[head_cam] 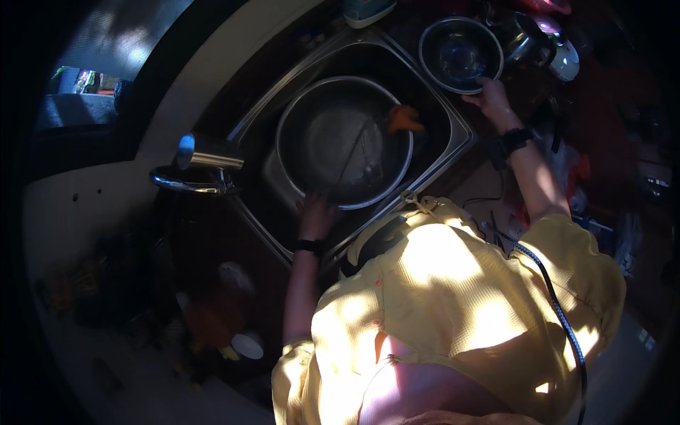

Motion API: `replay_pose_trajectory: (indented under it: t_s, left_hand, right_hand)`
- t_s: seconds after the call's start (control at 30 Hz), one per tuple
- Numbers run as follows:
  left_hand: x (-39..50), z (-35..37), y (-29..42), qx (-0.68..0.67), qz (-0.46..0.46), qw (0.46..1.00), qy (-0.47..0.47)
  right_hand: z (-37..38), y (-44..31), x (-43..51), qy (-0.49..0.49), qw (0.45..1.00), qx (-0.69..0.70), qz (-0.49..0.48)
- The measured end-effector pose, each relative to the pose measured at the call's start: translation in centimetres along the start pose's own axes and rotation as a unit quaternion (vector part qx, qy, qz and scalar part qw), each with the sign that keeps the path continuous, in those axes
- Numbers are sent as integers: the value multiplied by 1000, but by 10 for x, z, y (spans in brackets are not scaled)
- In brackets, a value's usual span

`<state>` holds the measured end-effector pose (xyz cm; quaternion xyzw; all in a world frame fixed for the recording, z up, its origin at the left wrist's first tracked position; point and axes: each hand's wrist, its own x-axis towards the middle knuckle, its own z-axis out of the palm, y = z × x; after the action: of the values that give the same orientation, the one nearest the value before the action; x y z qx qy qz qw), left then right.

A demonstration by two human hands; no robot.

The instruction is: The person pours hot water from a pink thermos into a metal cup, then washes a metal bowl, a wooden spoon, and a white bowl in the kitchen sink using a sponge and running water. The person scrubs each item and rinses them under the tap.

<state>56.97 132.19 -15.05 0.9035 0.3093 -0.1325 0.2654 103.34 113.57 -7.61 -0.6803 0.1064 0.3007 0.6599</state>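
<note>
My right hand point(491, 101) grips the near rim of a round metal bowl point(461, 53), which is beside the sink's far right corner. In the sink point(435, 114) lies a wide metal basin point(319, 127). An orange cloth point(404, 118) hangs over the basin's right rim. Inside the basin are a thin dark line and a small shiny shape, perhaps a ladle or a reflection. My left hand point(316, 215) is at the basin's near rim, its fingers dim and blurred, so its hold on the rim is unclear.
A chrome faucet point(188, 183) and a metal cylinder point(215, 154) stand left of the sink. Behind the bowl are a metal pot point(523, 40) and other wares. A plastic bottle point(366, 11) stands at the back. A braided cable point(552, 289) runs down over the yellow shirt.
</note>
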Motion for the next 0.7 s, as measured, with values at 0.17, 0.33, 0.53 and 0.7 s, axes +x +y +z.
replay_pose_trajectory:
  t_s: [0.17, 0.33, 0.53, 0.7]
  left_hand:
    - [22, 13, -5, -7, 6, 999, -49]
    - [45, 25, -5, -103, -23, 991, -85]
    - [72, 54, 3, -165, -26, 983, -77]
    - [98, 76, 3, -112, -31, 980, -159]
  right_hand:
    - [-24, 22, 24, -21, 996, 68, 56]
    - [-25, 26, 13, -7, 985, 132, 111]
    - [14, 47, -81, -20, 987, -122, 99]
    - [113, 129, -82, -316, 868, -375, 84]
